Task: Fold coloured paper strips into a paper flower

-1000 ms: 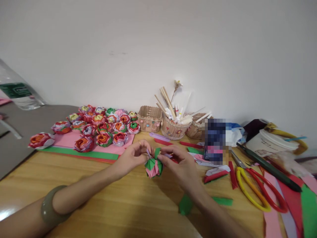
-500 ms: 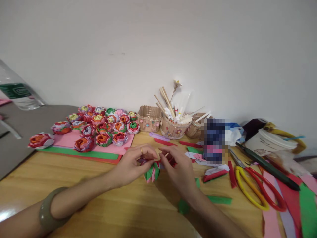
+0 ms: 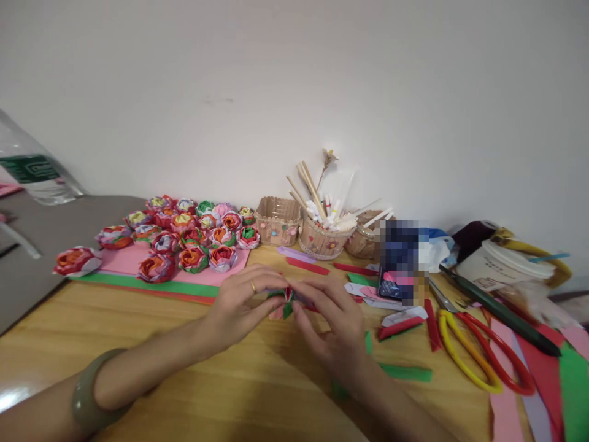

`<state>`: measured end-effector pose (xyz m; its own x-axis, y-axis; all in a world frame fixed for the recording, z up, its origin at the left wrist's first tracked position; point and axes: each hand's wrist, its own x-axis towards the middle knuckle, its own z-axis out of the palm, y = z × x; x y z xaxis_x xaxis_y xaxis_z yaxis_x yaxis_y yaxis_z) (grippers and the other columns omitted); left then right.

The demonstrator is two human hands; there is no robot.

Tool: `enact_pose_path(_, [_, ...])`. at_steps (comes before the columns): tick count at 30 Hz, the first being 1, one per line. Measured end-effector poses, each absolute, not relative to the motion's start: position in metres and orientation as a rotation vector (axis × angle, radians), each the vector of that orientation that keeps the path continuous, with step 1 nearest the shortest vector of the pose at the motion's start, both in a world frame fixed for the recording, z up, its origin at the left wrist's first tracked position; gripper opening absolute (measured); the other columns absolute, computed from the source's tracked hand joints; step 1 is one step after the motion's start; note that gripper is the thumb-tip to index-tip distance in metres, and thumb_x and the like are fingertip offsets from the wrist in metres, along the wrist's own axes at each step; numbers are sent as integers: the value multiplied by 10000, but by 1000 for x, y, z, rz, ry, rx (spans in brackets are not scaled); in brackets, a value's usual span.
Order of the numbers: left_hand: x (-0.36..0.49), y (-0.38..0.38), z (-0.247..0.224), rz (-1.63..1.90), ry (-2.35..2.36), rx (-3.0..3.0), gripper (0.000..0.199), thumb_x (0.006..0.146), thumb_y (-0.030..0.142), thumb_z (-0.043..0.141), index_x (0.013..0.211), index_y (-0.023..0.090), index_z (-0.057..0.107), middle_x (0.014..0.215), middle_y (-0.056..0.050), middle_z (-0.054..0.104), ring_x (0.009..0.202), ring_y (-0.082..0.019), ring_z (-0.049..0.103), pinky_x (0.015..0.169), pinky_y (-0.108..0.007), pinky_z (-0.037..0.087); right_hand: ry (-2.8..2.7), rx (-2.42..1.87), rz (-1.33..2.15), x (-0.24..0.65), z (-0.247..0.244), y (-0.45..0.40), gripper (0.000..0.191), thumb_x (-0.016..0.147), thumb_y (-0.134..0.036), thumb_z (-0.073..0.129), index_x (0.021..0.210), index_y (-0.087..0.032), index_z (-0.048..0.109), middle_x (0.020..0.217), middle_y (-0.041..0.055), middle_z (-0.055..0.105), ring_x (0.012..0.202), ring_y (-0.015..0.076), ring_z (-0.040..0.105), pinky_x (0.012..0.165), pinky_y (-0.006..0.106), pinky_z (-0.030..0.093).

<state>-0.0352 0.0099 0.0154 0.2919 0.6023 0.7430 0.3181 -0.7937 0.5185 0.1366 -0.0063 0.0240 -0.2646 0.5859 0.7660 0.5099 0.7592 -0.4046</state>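
Between my hands, above the table's middle, is a small folded paper piece (image 3: 288, 307) in green, pink and dark red, mostly hidden by fingers. My left hand (image 3: 246, 301), with a ring on one finger, pinches it from the left. From the right, my right hand (image 3: 329, 313) closes on it with thumb and fingertips. Left of them, several finished paper flowers (image 3: 193, 259) in mixed colours sit in rows on a stack of coloured paper (image 3: 119, 264). Folded paper strips (image 3: 402, 322) in red, white and green lie right of my right hand.
Scissors (image 3: 483, 350) with yellow and red handles lie on the right, beside a dark green pen-like tool (image 3: 506, 313) and paper sheets (image 3: 543, 380). Decorated baskets (image 3: 278, 224) stand along the wall, one holding sticks (image 3: 309, 184). A white tub (image 3: 501, 264) is at the back right.
My fingers have shifted around the paper piece and now cover more of it. It has turned, showing its folded layers from above. My right hand has spread wider over it.
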Motion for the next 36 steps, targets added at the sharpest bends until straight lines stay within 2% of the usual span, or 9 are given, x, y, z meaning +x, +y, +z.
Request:
enact_pose_path(4, [-37,9,12,1532,884,2306,178,760,132,616,926,197,612,825,-59,701,793,-163,652,718,-289,526,-1935,-789,-3,136,23,-6,238,765,-79,585,970,-180,648,824,76,691,740,168,634,636,298,531])
enact_pose_path(14, [-34,6,10,1593,1038,2242,99,779,179,600,871,181,636,801,-68,723,750,-172,681,666,-274,554,-1968,-801,-159,133,17,-6,357,778,-62,559,1101,-201,624,952,84,716,834,185,678,738,310,564])
enact_pose_path(19, [-35,7,8,1616,1151,2162,88,761,184,629,844,206,643,782,-26,732,712,-159,684,656,-264,559,-1976,-829,-228,132,14,-7,241,783,-74,564,965,-189,674,1000,114,698,868,199,675,742,316,565])
enact_pose_path(21, [-35,6,9,1629,1178,2155,106,743,172,647,842,210,649,784,-19,735,702,-157,684,655,-262,558,-1960,-839,-197,132,14,-6,221,787,-76,559,944,-180,676,1006,124,695,883,203,671,749,318,564])
enact_pose_path(27, [-35,5,13,1587,1072,2212,147,783,116,575,849,223,652,828,-24,735,770,-162,685,704,-278,550,-1918,-826,-37,130,16,-5,343,796,-41,518,1093,-184,612,975,102,705,913,183,653,770,316,551])
enact_pose_path(33, [-36,9,8,1456,1112,2203,160,809,79,506,895,182,594,851,-61,703,804,-155,659,707,-271,525,-1869,-926,222,132,13,-2,281,829,-69,470,1022,-201,626,1003,79,688,957,170,624,826,310,509])
enact_pose_path(36, [-36,8,15,1429,896,2251,228,782,12,433,883,179,551,856,-66,666,836,-155,634,730,-284,512,-1733,-1064,335,140,14,5,239,825,-93,439,927,-200,627,920,59,680,888,174,625,786,319,498])
